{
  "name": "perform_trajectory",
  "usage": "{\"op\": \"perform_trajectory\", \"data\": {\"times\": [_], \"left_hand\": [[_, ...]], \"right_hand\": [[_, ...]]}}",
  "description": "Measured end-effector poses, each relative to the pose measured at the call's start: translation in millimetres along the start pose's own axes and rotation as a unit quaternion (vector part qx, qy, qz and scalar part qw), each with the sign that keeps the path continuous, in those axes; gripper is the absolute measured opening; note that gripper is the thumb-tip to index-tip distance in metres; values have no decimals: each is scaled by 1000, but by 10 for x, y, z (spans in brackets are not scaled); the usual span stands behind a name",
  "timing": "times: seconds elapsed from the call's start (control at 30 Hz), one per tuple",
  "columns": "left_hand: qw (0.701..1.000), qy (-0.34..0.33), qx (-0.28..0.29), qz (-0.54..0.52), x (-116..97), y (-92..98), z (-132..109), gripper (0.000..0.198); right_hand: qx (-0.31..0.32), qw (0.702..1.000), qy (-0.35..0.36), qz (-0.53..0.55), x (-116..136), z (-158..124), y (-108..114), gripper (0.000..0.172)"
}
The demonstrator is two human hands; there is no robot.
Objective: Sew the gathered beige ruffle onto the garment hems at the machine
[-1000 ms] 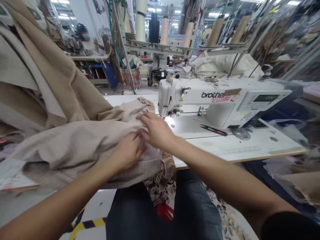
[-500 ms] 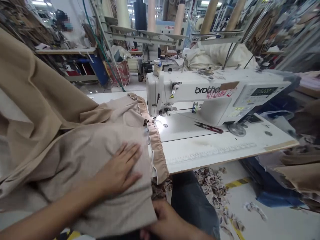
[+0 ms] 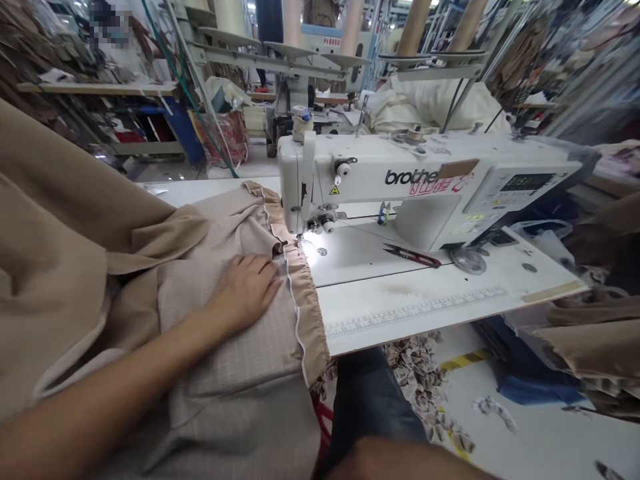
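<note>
Beige checked fabric (image 3: 215, 373) covers the left of the sewing table and hangs over its front edge. A ruffled tan strip (image 3: 306, 300) runs along its right edge and up under the needle area of the white Brother sewing machine (image 3: 370, 173). My left hand (image 3: 247, 290) rests palm down on the fabric, left of the ruffle, its fingers lightly bent and holding nothing. At the bottom edge, my right hand (image 3: 370, 460) is low beside my leg, blurred and partly cut off; its fingers are hidden.
Red-handled thread snips (image 3: 413, 255) and a bobbin (image 3: 469, 260) lie on the machine bed. A ruler (image 3: 415, 310) runs along the table front. Thread cones (image 3: 350, 30) stand behind. Fabric scraps (image 3: 415, 373) litter the floor; brown cloth (image 3: 595, 340) is piled at right.
My left hand has moved up the fabric towards the needle, its fingers drawn in. My right hand has left the fabric's lower edge and moved down and right. The ruffle now lies straighter.
</note>
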State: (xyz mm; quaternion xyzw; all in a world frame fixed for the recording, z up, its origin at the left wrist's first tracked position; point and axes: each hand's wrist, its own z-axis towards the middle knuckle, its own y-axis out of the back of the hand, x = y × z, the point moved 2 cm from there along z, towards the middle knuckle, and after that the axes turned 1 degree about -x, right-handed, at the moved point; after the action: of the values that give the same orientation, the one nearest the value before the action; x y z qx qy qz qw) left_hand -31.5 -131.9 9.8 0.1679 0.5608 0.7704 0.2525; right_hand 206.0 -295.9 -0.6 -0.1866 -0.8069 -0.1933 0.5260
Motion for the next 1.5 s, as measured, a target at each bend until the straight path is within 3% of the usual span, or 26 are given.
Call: {"op": "perform_trajectory", "data": {"times": [0.07,0.1,0.17,0.2,0.27,0.33,0.43,0.5,0.53,0.6,0.73,0.83,0.9,1.1,1.2,1.3,1.5], "left_hand": [[1000,12,-29,-1,3,-46,2,47],[999,16,-40,-1,-16,-62,-28,49],[999,14,-52,2,-88,-72,-139,50],[998,10,-54,4,-134,-68,-206,49],[998,3,-54,10,-219,-58,-314,46],[998,10,-62,14,-271,-70,-330,47],[996,37,-84,2,-261,-161,-125,51],[994,57,-96,-17,-202,-239,95,51],[992,65,-102,-26,-166,-268,196,52],[990,68,-117,-32,-103,-284,338,54],[987,-21,-154,28,-98,-178,352,49],[983,-113,-136,45,-145,-106,309,28],[985,-131,-114,8,-151,-82,321,20],[991,-10,-73,-114,-102,-104,360,22],[986,-10,-79,-147,-132,-147,322,19],[987,-43,-77,-136,-189,-178,311,20],[994,-40,-67,-81,-201,-244,338,27]], "right_hand": [[-77,996,26,-34,179,99,348,25],[-158,983,39,-82,272,188,547,30],[-323,913,32,-247,429,412,917,46],[-348,883,22,-315,478,543,1060,53],[-342,864,9,-370,515,781,1283,42],[-312,883,7,-349,504,936,1453,26],[-279,946,45,-162,494,1022,1662,31],[-262,962,72,9,507,1044,1771,29],[-256,961,79,67,518,1054,1810,28],[-240,963,87,81,539,1067,1848,26],[-187,965,124,-132,555,1003,1828,23],[-130,942,171,-257,528,883,1845,20],[-131,930,174,-297,489,822,1907,27],[-198,854,122,-465,321,900,1978,49],[-219,826,120,-505,281,962,1914,50],[-229,817,107,-518,274,986,1873,52],[-228,823,95,-512,261,1003,1883,51]]}}
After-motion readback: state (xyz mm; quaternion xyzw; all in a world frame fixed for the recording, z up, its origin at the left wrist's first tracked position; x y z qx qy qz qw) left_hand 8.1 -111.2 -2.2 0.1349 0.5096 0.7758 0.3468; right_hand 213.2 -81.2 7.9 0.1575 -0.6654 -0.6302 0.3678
